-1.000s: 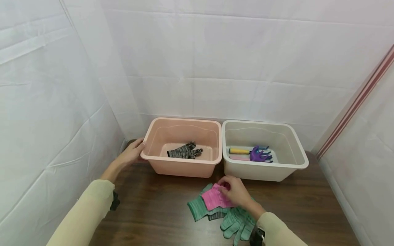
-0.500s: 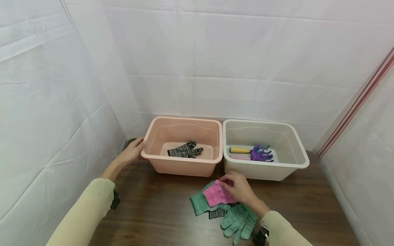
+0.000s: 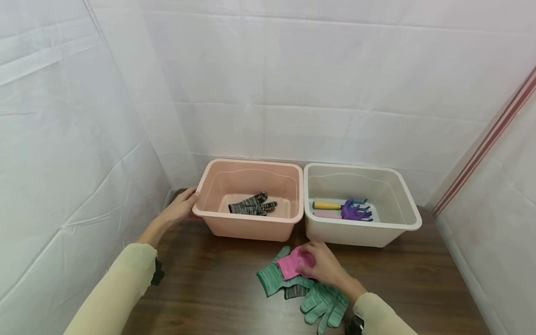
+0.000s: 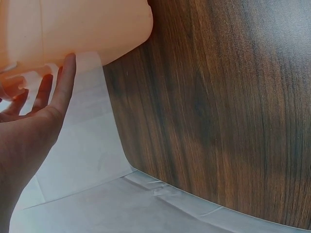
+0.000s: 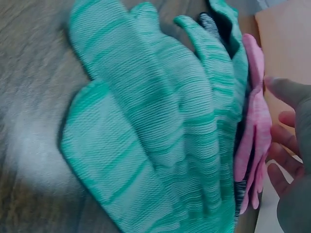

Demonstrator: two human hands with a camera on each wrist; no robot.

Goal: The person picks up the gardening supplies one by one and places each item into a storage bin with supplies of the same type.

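My left hand (image 3: 180,207) is at the left end of the peach-pink bin (image 3: 247,227). In the left wrist view its extended fingers (image 4: 63,90) touch the bin's outer wall. My right hand (image 3: 324,263) is on a pink knit glove (image 3: 289,265), thumb and fingertips apart against the fabric. That glove lies on top of a loose pile of gloves. Beneath it are a green knit glove (image 3: 270,278), a dark grey one (image 3: 295,291) mostly covered, and a green glove (image 3: 322,304) with its fingers towards me. One black-and-grey glove (image 3: 247,206) lies inside the peach-pink bin.
A cream bin (image 3: 347,235) stands to the right, beside the peach-pink one. Inside it are hand tools with a yellow handle (image 3: 326,205), a pink handle (image 3: 326,215) and purple prongs (image 3: 351,211). Pale sheets (image 3: 264,93) surround the brown wooden table (image 3: 201,288).
My right hand rose slightly with the pink glove's edge, then came down again with thumb and fingers farther apart. The pink glove shifted slightly. My left hand has stayed at the bin.
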